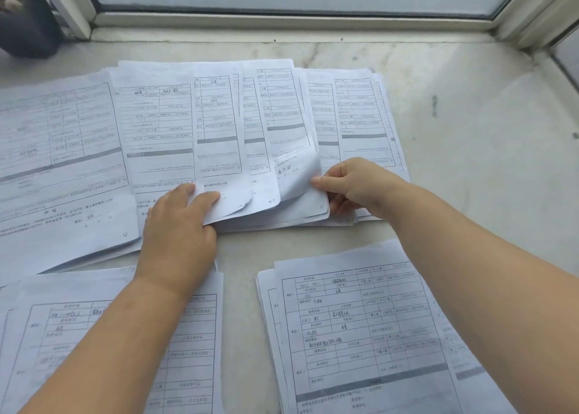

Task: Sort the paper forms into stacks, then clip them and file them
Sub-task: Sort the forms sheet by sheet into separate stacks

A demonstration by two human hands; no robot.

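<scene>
While the forms are still lying fanned across the desk (470,106), both hands are working the middle overlap.

Spreading beyond the fingers toward the window frame (282,22), the fanned row of forms (219,125) is running left to right, each sheet's long axis pointing away from the person; two nearer stacks, the left stack (78,335) and the right stack (360,335), are sitting under the forearms. The left hand (178,228) is pressing flat, fingers (200,199) loosely together and tucked under overlapping lower edges. The right hand (351,188), nearer the curling sheet (297,175), is pinching its lower corner between thumb and fingertips. That sheet, just left of those fingers, is printed with grey-barred tables and handwriting, seemingly the next one to be pulled.
</scene>
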